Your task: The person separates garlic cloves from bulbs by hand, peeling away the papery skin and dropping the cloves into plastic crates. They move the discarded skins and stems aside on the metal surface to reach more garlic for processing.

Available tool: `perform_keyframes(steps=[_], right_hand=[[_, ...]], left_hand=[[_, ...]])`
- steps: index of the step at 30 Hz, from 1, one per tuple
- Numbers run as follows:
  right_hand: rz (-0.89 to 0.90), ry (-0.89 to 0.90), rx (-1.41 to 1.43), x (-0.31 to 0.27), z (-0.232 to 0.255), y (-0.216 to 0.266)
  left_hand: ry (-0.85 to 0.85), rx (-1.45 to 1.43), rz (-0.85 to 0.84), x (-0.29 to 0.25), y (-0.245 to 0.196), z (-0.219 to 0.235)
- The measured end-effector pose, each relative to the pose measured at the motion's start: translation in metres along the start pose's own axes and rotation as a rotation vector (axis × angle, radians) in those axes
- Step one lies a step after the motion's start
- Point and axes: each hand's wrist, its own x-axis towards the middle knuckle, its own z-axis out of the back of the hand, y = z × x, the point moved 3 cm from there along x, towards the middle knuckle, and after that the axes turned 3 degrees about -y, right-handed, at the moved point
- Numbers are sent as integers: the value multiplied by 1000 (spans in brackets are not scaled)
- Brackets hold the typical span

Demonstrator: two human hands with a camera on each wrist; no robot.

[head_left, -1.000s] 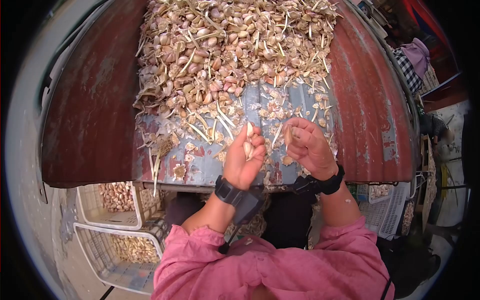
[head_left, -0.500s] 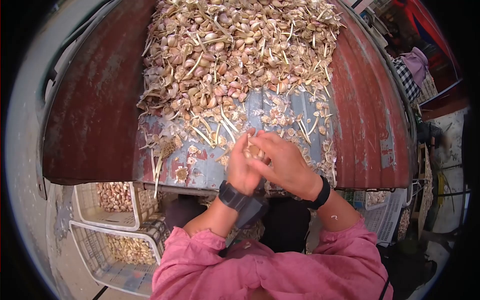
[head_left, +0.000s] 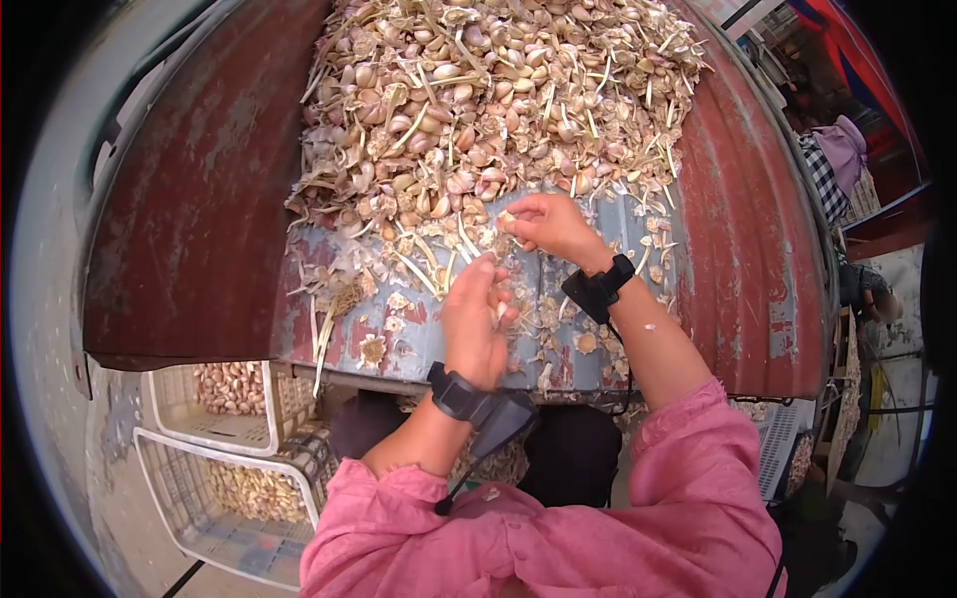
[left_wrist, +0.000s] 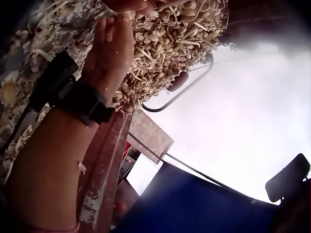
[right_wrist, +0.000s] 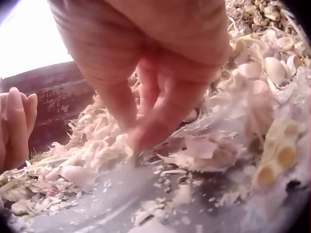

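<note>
A big heap of garlic cloves, stalks and skins [head_left: 478, 90] lies on a rusty red metal sheet [head_left: 199, 219]. My right hand [head_left: 543, 224] reaches to the heap's near edge, and its fingertips [right_wrist: 138, 138] pinch a pale garlic piece [head_left: 507, 220] down at the sheet. My left hand [head_left: 477, 309] hovers nearer to me, fingers curled up around a few garlic cloves [head_left: 496, 302]. Its fingers [right_wrist: 14, 126] show at the left edge of the right wrist view. The left wrist view shows my right hand [left_wrist: 112, 48] against the heap [left_wrist: 170, 34].
Loose skins and stalks [head_left: 419, 269] litter the grey worn patch of the sheet. Below its front edge at left stand two white crates of garlic [head_left: 234, 394] [head_left: 244, 493]. Another person [head_left: 832, 140] is at the far right. More crates [head_left: 788, 448] stand lower right.
My right hand has left my left hand and moved forward to the heap's edge. My left hand stays in about the same place, still holding cloves.
</note>
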Motion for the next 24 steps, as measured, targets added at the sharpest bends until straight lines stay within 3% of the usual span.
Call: perform_keyframes(steps=[1,5,10,13,15,19,22,24], right_hand=[[-145,37,323,-16,0,5],[-108,18,545,-69,1,34],[-30,-99,350,-98,17,41],[-45,-23,352,-110,27,45],[-42,118,390,-112,33,44],[-96,97,546,-117,38,43],[-39,16,588,-119,35,48],[-2,-66,603,-129,37,66]], left_hand=[[-2,0,2,1,1,1],[147,141,-81,1,6,-3],[289,257,-23,-6,8,-11],[400,359,-19,-9,10,-14],[454,324,32,-10,11,-15],[566,152,185,-17,16,-21],[426,8,221,-12,17,-19],[449,-13,223,-13,17,-18]])
